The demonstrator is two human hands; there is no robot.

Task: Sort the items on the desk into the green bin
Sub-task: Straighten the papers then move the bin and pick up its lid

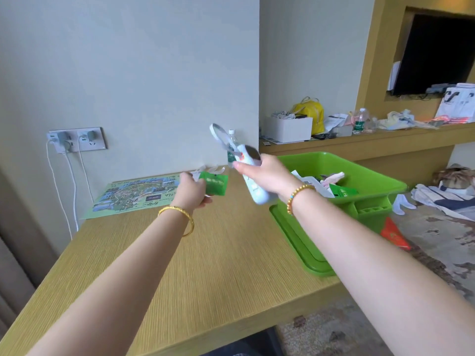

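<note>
My right hand (264, 173) grips a white handheld device with a ring-shaped top (253, 185), held in the air just left of the green bin (370, 181). The bin stands at the desk's right edge and holds papers, a pink item and green packets. My left hand (191, 191) holds a green packet (214, 185) together with some clear wrapping, above the desk's far side. Behind my right hand a water bottle (231, 146) stands on the desk near the wall, partly hidden.
A colourful map sheet (133, 195) lies flat at the desk's far left. Chargers with white cables (74, 140) hang from the wall socket. A shelf on the right carries a white box (288, 128), a yellow bag and a bottle. A green lid (300, 242) lies under the bin.
</note>
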